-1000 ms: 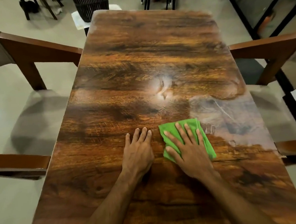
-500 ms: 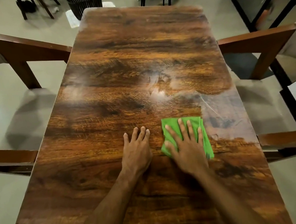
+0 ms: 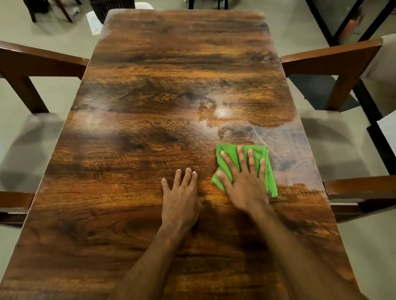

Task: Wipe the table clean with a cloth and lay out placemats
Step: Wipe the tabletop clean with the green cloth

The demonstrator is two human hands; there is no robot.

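Head view: wiping step, cloth just right of frame centre.
Right hand (image 3: 243, 184) lies flat on the folded green cloth (image 3: 227, 150), fingers straight and spread, pressing it to the wooden table (image 3: 162, 92). Left hand (image 3: 181, 197) lies flat beside it, fingers nearly together. Judgement: keep palm pressure even and overlap strokes into the hazy patch (image 3: 286, 151) at right. No placemats visible.

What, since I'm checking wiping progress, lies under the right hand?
The green cloth, pressed flat on the table by the right hand. The tabletop beneath it is covered, unseen.
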